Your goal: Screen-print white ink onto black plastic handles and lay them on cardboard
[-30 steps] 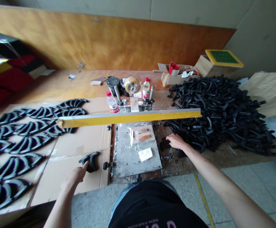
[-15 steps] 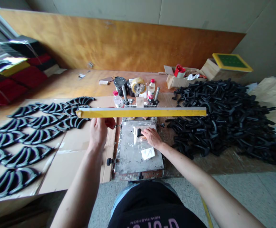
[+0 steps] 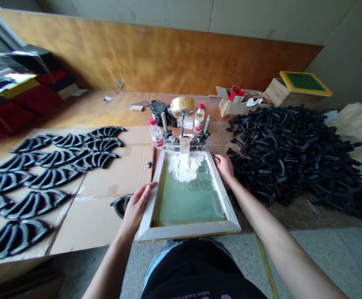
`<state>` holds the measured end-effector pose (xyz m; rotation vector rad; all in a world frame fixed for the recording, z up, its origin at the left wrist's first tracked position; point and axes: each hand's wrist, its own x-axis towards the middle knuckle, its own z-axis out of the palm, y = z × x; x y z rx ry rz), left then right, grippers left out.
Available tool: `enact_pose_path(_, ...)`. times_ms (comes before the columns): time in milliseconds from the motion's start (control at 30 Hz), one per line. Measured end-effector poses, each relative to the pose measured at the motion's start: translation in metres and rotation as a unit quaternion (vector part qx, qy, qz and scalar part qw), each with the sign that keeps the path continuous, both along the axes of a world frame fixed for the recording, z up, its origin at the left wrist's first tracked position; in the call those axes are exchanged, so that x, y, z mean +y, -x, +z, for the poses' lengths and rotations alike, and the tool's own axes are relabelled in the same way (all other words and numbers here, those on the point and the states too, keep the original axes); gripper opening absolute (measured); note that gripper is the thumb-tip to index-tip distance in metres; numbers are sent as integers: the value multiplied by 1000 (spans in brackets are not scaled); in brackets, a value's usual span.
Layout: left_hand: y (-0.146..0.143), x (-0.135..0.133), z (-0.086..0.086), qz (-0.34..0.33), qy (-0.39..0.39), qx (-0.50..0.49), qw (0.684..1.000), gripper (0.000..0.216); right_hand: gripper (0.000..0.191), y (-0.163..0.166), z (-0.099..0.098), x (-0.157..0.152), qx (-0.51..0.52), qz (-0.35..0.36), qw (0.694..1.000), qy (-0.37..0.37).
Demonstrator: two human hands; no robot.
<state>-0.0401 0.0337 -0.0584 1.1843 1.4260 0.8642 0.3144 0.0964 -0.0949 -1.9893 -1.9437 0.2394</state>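
Note:
A wooden-framed printing screen (image 3: 187,229) with green mesh lies flat on the bench before me, white ink (image 3: 184,167) heaped at its far end. My left hand (image 3: 136,207) grips the frame's left rail, fingers over its edge. My right hand (image 3: 225,167) rests against the right rail near the far end, fingers curled on it. A black curved plastic part (image 3: 119,204) lies on the cardboard just left of my left hand.
A large heap of black plastic parts (image 3: 296,153) fills the right of the bench. Rows of black curved parts (image 3: 48,176) lie on cardboard (image 3: 99,216) at left. Behind the screen stand two bottles (image 3: 156,134), a tape roll (image 3: 182,105), a black can (image 3: 157,109) and cardboard boxes (image 3: 280,89).
The screen frame, raised edge-on before, has swung down flat over the plate. My left hand slid to its left rail; my right hand left the plate for the right rail.

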Motion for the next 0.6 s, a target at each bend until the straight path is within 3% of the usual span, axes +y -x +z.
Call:
enact_pose_path(67,0,-7,-27,-8,37,-3,999,71,44,6,12,18,3,-16,997,-81)
enact_pose_path(133,-2,-9,-50,-8,54,8,998,81,58,30,23,38,-5,40,987,-155)
enact_pose_path(167,-4,-9,-59,-6,53,17,998,83,62,45,26,47,-17,79,983,-167)
enact_pose_path(233,-5,-7,-71,-4,44,30,999,82,51,75,29,63,-52,131,981,-134)
enact_pose_path(333,-5,-5,-79,-11,48,33,998,80,20,99,21,66,-90,150,984,-42)
enact_pose_path(400,-3,-6,-81,-12,55,32,998,79,10,99,13,54,-102,179,978,-14)
enact_pose_path(500,-3,-8,-83,-2,54,35,998,75,12,82,9,24,-97,289,952,-21)
enact_pose_path(600,-5,-10,-82,5,58,31,998,73,16,64,19,9,-76,405,911,-10)
